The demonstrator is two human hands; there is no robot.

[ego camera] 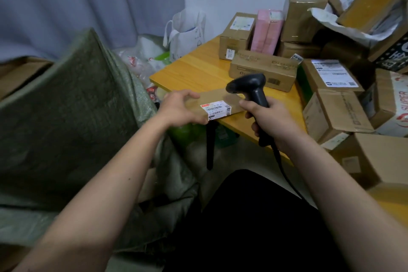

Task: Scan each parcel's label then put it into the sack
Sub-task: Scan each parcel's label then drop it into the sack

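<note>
Our left hand (181, 108) grips a flat cardboard parcel (217, 104) by its left end, fingers curled over the far edge, holding it at the near edge of the wooden table (196, 68). Its white label (217, 111) faces up. Our right hand (273, 121) wraps the handle of the black scanner (249, 87), whose head sits just above the parcel, apparently aimed at it. The green sack (66, 117) stands to the left.

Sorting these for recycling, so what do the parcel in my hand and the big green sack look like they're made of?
Parcel: likely matte brown cardboard, stiff flat faces, paper label stuck on. Sack: apparently woven plastic, with a fine weave and dull sheen.
</note>
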